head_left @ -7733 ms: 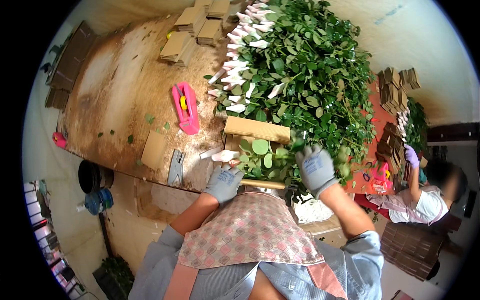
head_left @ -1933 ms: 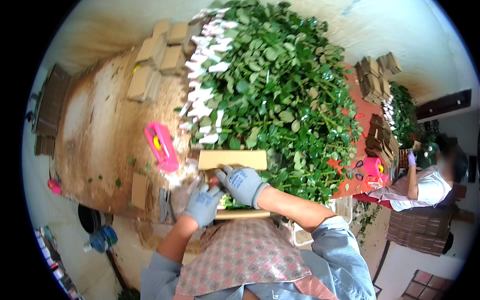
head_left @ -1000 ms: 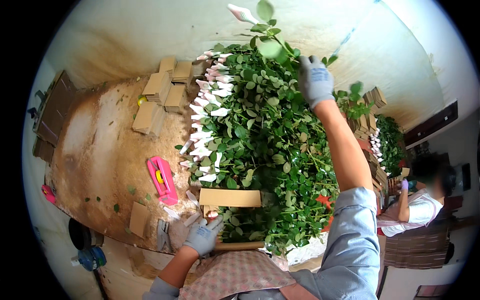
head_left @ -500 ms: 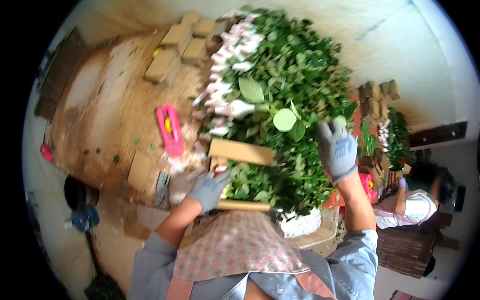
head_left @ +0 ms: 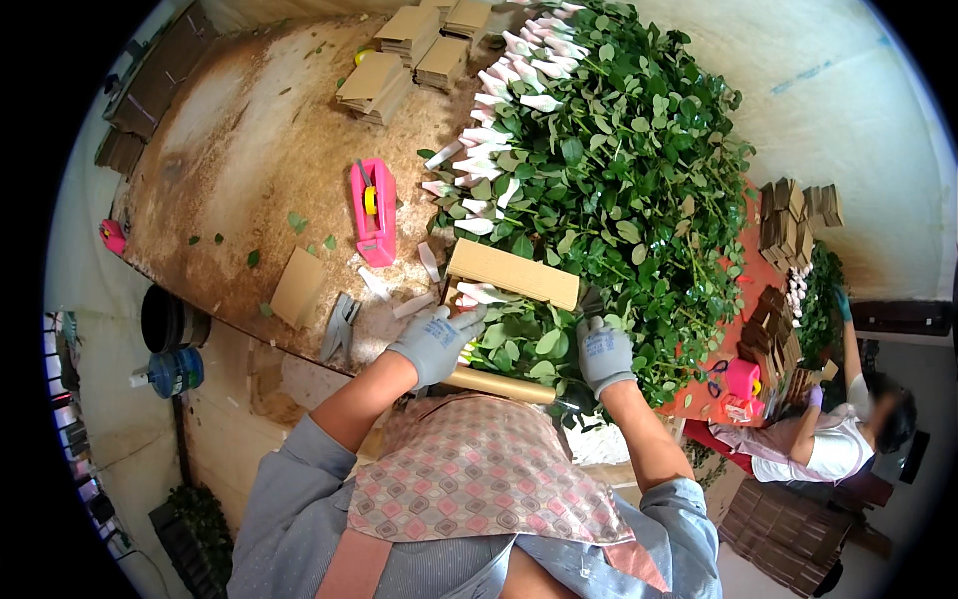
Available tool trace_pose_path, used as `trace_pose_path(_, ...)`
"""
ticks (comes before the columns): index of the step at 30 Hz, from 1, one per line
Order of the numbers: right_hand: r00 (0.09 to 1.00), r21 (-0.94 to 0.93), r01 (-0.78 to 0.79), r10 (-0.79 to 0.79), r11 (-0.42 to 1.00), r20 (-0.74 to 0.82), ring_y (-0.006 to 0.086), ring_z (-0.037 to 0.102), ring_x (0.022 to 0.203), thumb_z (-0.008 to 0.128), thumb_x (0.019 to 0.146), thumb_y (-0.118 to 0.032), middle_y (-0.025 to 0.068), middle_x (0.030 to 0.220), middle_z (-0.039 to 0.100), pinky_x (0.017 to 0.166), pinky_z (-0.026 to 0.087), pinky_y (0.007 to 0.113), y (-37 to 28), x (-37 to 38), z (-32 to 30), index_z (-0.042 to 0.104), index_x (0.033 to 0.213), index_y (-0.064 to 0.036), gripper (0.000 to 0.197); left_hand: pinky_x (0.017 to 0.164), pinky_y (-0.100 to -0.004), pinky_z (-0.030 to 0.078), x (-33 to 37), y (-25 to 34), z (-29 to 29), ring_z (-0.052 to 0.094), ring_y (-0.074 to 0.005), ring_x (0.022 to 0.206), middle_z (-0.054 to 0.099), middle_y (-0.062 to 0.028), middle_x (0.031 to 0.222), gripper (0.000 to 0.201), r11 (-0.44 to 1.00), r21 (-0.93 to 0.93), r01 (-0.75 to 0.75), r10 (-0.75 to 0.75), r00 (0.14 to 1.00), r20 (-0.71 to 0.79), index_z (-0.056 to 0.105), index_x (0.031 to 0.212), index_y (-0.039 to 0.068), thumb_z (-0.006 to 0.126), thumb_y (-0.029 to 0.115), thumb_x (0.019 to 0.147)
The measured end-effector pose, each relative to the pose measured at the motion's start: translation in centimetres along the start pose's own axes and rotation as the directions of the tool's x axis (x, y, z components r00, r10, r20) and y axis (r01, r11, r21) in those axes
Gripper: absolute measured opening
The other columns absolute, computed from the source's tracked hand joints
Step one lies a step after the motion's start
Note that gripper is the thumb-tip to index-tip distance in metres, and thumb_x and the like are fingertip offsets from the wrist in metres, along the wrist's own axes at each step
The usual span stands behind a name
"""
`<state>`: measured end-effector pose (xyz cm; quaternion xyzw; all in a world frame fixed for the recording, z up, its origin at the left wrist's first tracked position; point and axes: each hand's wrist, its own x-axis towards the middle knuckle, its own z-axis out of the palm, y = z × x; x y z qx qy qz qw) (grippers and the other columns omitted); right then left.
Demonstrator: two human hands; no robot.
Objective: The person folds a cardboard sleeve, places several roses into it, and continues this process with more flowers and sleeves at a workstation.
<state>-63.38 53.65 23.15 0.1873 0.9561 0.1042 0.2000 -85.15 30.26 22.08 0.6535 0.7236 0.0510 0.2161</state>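
Observation:
My left hand point(head_left: 436, 344), in a grey work glove, reaches over the bud end of an open cardboard wrap point(head_left: 514, 272). Its fingers curl beside a sleeved rose bud point(head_left: 483, 293) that lies in the wrap; what they grip is partly hidden. At the other end of the wrap, my right hand point(head_left: 605, 353), gloved alike, has its fingers bent around leafy rose stems. Green leaves point(head_left: 524, 344) fill the space between the hands. Beyond them spreads a big heap of roses point(head_left: 619, 160), their buds in white-pink sleeves pointing left.
On the worktable stand a pink tape dispenser point(head_left: 373, 215), a stapler point(head_left: 340, 327), a flat cardboard piece point(head_left: 298, 288) and cardboard stacks point(head_left: 409, 65). Loose sleeves point(head_left: 429, 262) lie near the wrap. A co-worker point(head_left: 828, 429) handles flowers at a red table point(head_left: 753, 260) on the right.
My right hand has come down and left from above the leaf heap, bringing a sleeved rose stem to the wrap. My left hand stays near the bud end. The view has shifted slightly.

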Motion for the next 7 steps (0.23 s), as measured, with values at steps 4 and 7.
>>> trace_pose_path(4,1.0,-0.018,0.013,-0.013,1.0,-0.027,0.0251,0.066,0.083,0.055,0.089,-0.012,0.0115,0.098,0.063,0.066,0.055,0.037,-2.4,-0.8,-6.2,0.062,0.107,-0.0078,0.02,0.091,-0.0379,0.049,-0.2,0.0,0.1,0.056,-0.0281,0.1,0.044,-0.0031,0.156,0.055,1.0,-0.009,0.016,-0.016,1.0,0.01,0.056,0.14,0.014,0.062,0.012,0.085)
trace_pose_path(7,0.944,0.178,0.166,-0.104,0.97,-0.312,0.0236,0.067,0.079,0.057,0.089,-0.018,0.0099,0.093,0.063,0.06,0.055,0.036,-5.8,0.3,-8.5,0.062,0.101,-0.0076,0.016,0.094,-0.0384,0.048,-0.4,-0.5,1.3,0.057,-0.0287,0.102,0.046,-0.0047,0.154,0.052,1.0,0.016,-0.002,0.002,1.0,0.009,0.058,0.138,0.014,0.062,0.014,0.086)
